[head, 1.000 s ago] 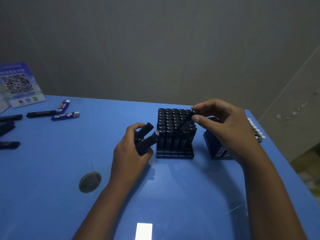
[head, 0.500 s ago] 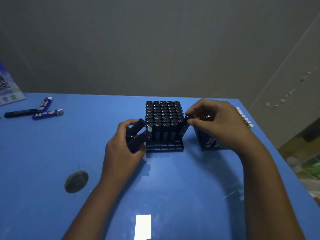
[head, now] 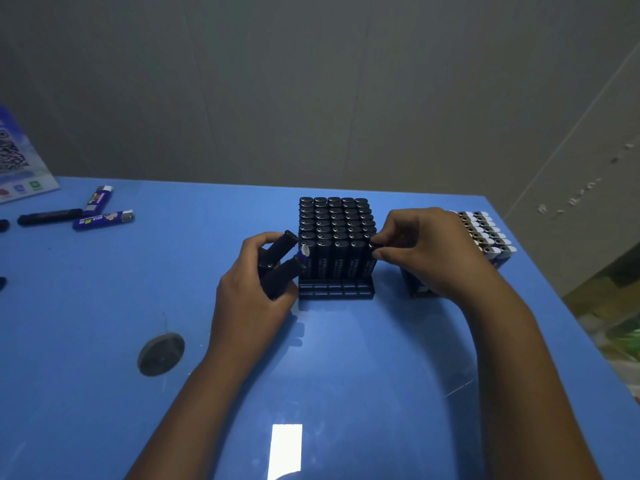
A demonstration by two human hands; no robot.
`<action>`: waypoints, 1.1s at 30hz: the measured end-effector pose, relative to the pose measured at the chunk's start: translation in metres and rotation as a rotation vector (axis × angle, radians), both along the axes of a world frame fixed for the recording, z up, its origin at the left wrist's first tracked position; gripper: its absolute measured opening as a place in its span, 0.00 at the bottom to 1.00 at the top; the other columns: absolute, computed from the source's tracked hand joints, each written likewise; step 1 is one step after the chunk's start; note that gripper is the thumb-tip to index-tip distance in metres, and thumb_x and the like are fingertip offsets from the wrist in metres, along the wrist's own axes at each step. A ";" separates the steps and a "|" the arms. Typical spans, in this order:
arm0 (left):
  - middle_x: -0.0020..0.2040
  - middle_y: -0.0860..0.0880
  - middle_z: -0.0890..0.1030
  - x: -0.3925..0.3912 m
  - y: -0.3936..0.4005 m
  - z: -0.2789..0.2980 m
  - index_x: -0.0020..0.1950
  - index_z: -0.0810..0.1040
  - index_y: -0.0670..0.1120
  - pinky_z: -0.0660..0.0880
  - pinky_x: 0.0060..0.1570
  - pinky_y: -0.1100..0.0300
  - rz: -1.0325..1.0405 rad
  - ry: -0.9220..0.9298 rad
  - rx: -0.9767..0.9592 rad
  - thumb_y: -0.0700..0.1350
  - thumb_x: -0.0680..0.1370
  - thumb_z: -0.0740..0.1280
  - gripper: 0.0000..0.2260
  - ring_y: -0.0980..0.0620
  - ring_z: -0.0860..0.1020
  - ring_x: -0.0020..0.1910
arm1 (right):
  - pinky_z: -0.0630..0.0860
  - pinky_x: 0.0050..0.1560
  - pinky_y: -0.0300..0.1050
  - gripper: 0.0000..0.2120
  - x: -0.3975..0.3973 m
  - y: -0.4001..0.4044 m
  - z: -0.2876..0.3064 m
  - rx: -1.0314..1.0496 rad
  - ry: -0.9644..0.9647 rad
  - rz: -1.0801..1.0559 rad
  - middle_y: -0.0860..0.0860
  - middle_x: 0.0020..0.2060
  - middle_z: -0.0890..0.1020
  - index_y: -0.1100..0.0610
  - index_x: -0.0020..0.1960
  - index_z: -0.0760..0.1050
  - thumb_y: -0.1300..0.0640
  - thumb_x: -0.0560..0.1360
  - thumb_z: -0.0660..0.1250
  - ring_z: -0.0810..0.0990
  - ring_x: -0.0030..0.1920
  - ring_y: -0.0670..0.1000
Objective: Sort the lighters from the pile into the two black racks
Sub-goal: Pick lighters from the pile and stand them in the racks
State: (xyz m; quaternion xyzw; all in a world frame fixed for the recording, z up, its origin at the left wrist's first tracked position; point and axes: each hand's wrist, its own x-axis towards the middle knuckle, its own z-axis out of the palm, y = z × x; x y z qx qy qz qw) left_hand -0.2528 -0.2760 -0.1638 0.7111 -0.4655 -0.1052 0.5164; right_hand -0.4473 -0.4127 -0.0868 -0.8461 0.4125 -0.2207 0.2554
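- Now the right hand [head: 420, 252] is pinching a black lighter [head: 372, 256] that was tilted a second ago and is standing almost upright in the near right corner of the middle rack [head: 336, 291].
- Meanwhile the left hand [head: 256, 289] is gripping spare lighters [head: 278, 261], fingers curled round them.
- The person is nearly filling that rack; loose lighters [head: 102, 220] are waiting far left on the table [head: 104, 341].

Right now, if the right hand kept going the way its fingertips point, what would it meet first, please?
The right hand points left at the black rack; it would likely press the pinched lighter against the neighbouring front-row lighters, though depth is unclear.
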 end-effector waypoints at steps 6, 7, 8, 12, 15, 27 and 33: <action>0.49 0.66 0.78 0.001 0.001 0.001 0.61 0.71 0.61 0.73 0.46 0.69 0.006 -0.005 0.001 0.38 0.71 0.73 0.26 0.63 0.77 0.49 | 0.67 0.39 0.30 0.06 0.003 0.002 0.003 -0.095 0.049 0.001 0.41 0.37 0.77 0.50 0.42 0.82 0.57 0.70 0.78 0.76 0.37 0.38; 0.49 0.66 0.77 0.002 0.001 0.001 0.61 0.71 0.61 0.74 0.46 0.67 0.006 -0.005 0.000 0.38 0.71 0.73 0.26 0.63 0.77 0.49 | 0.68 0.40 0.32 0.06 0.004 0.003 0.004 -0.098 0.020 0.009 0.42 0.38 0.77 0.50 0.42 0.82 0.57 0.70 0.79 0.76 0.38 0.39; 0.49 0.67 0.77 0.002 0.001 0.001 0.61 0.71 0.61 0.75 0.46 0.65 0.007 -0.004 0.000 0.38 0.70 0.73 0.26 0.63 0.77 0.49 | 0.69 0.41 0.32 0.06 0.005 0.005 0.006 -0.096 -0.027 0.019 0.42 0.40 0.78 0.50 0.42 0.82 0.57 0.70 0.79 0.77 0.39 0.39; 0.49 0.67 0.77 0.003 0.001 0.001 0.60 0.70 0.62 0.75 0.46 0.64 0.013 -0.006 -0.003 0.38 0.70 0.73 0.27 0.64 0.77 0.49 | 0.73 0.41 0.32 0.07 0.020 0.017 0.013 -0.032 -0.216 0.096 0.45 0.42 0.82 0.50 0.44 0.83 0.59 0.70 0.78 0.79 0.42 0.43; 0.49 0.66 0.77 0.005 0.001 0.001 0.60 0.70 0.61 0.75 0.45 0.66 0.018 -0.006 -0.002 0.38 0.70 0.73 0.26 0.62 0.77 0.48 | 0.75 0.45 0.33 0.08 0.033 0.025 0.013 -0.004 -0.233 0.179 0.44 0.42 0.83 0.48 0.46 0.83 0.58 0.70 0.78 0.81 0.43 0.44; 0.47 0.61 0.78 0.006 0.000 0.001 0.62 0.71 0.59 0.74 0.42 0.65 -0.058 0.008 0.002 0.37 0.69 0.73 0.27 0.58 0.78 0.44 | 0.70 0.43 0.31 0.13 0.050 0.034 0.004 0.069 -0.165 0.338 0.42 0.42 0.79 0.48 0.49 0.85 0.62 0.69 0.79 0.78 0.45 0.45; 0.44 0.57 0.78 0.006 0.000 0.000 0.63 0.72 0.55 0.75 0.43 0.66 -0.098 0.014 -0.037 0.43 0.70 0.78 0.25 0.57 0.79 0.44 | 0.78 0.48 0.43 0.09 0.039 0.024 0.004 0.153 -0.240 0.353 0.46 0.42 0.83 0.51 0.46 0.82 0.63 0.71 0.77 0.82 0.45 0.48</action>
